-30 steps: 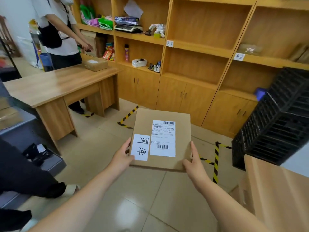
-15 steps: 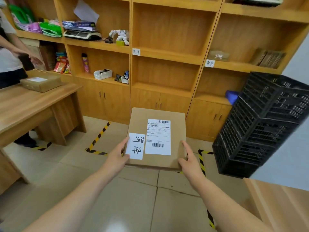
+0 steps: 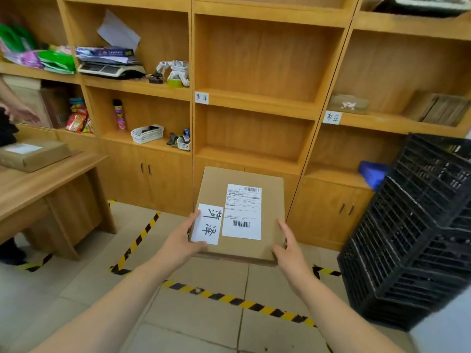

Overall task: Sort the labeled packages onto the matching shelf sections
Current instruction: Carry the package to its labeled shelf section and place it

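Shelving (image 3: 254,98) nearer now; both hands' fingers (image 3: 284,226) grip labeled box (image 3: 239,215) over tiled floor (image 3: 198,314).

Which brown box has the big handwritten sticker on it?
The box held in both hands; its handwritten sticker sits beside the printed label. The box on the desk shows none.

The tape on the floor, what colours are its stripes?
Yellow and black stripes on the floor tape, clearest in the head view, below the box.
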